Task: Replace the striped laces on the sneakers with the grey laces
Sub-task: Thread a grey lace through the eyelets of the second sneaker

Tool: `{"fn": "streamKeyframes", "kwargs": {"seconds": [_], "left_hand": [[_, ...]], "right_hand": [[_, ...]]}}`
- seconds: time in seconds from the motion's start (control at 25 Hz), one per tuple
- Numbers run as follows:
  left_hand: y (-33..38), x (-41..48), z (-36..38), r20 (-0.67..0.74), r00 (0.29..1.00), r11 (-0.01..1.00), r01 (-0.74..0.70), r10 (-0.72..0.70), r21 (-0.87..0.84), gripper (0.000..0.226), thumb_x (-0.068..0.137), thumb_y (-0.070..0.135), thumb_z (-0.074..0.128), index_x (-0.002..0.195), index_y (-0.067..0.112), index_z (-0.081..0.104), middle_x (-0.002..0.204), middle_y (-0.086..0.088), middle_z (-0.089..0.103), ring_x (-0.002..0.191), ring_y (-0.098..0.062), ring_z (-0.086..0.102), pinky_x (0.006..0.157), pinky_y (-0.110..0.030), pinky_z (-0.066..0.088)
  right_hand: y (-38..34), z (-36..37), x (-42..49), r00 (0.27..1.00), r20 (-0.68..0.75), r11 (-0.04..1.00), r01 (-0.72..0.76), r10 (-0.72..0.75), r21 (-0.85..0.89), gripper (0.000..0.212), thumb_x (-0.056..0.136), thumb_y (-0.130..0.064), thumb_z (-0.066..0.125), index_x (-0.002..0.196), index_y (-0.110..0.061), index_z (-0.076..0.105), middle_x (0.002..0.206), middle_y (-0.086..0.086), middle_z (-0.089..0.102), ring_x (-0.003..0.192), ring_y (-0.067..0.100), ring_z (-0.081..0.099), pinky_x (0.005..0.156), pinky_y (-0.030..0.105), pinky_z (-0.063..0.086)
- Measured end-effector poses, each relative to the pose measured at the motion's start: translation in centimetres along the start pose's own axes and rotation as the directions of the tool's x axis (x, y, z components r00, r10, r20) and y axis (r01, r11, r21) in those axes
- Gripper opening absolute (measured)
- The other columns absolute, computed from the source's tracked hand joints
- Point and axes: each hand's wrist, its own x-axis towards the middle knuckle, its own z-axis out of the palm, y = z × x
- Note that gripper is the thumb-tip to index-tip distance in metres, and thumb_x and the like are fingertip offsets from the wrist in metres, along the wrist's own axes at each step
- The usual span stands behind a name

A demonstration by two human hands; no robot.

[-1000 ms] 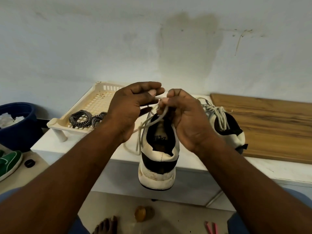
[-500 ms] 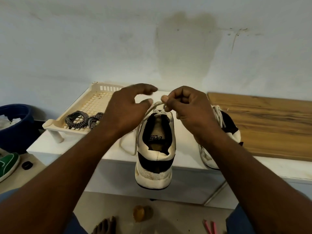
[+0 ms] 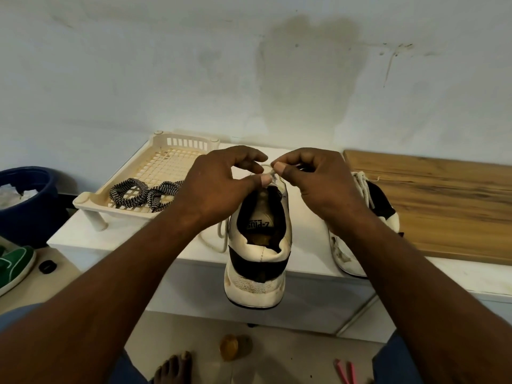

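Both hands pinch the grey lace above the tongue of the near sneaker, whose length runs away from the person, left hand and right hand equally close.

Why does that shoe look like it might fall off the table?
The near sneaker sticks out past the white table's front edge, its heel over the floor. Both hands are pinching its grey lace, not the shoe.

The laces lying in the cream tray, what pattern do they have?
The laces in the tray have a black-and-white zigzag stripe, seen in the head view.
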Motion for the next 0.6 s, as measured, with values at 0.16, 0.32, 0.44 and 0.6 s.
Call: {"fn": "streamKeyframes", "kwargs": {"seconds": [0.16, 0.32, 0.44, 0.6], "left_hand": [[0.4, 0.1, 0.4, -0.089, 0.995, 0.998, -0.037, 0.042, 0.060, 0.004, 0.091, 0.031, 0.074, 0.091, 0.034, 0.077, 0.078, 0.021, 0.071, 0.070, 0.015, 0.059, 0.061, -0.002, 0.033], [0.1, 0.1, 0.7, -0.081, 0.996, 0.994, -0.036, 0.044, 0.106, 0.011, 0.095, 0.029, 0.068, 0.096, 0.032, 0.078, 0.086, 0.022, 0.068, 0.073, 0.019, 0.054, 0.067, -0.004, 0.032], [0.0, 0.0, 0.8, -0.074, 0.996, 0.987, -0.028, 0.040, 0.157, 0.012, 0.093, 0.037, 0.070, 0.087, 0.029, 0.076, 0.085, 0.015, 0.069, 0.077, 0.006, 0.058, 0.067, -0.014, 0.036], [-0.1, 0.2, 1.0, -0.152, 0.988, 0.987, -0.007, 0.032, 0.161, 0.012, 0.097, 0.035, 0.065, 0.088, 0.029, 0.070, 0.086, 0.011, 0.072, 0.085, -0.006, 0.062, 0.071, -0.021, 0.040]], "right_hand": [[-0.3, 0.6, -0.2, 0.998, -0.064, 0.998, 0.027, -0.024, 0.055, 0.012, 0.086, -0.028, 0.084, 0.088, -0.023, 0.074, 0.077, -0.004, 0.077, 0.071, 0.010, 0.073, 0.070, 0.031, 0.058], [0.3, -0.2, 0.0, 0.992, -0.129, 1.000, 0.001, -0.002, -0.007, 0.015, 0.083, -0.035, 0.085, 0.082, -0.025, 0.075, 0.074, -0.007, 0.076, 0.072, 0.010, 0.073, 0.066, 0.035, 0.059], [0.1, -0.2, -0.1, 0.997, -0.080, 1.000, -0.023, 0.022, -0.010, 0.013, 0.087, -0.036, 0.081, 0.084, -0.026, 0.073, 0.077, -0.008, 0.077, 0.074, 0.009, 0.073, 0.066, 0.030, 0.052], [0.4, -0.5, -0.4, 0.985, 0.144, 0.941, -0.039, 0.092, -0.335, 0.032, 0.081, -0.058, 0.079, 0.099, -0.032, 0.070, 0.090, -0.012, 0.074, 0.085, 0.006, 0.069, 0.072, 0.030, 0.055]]}}
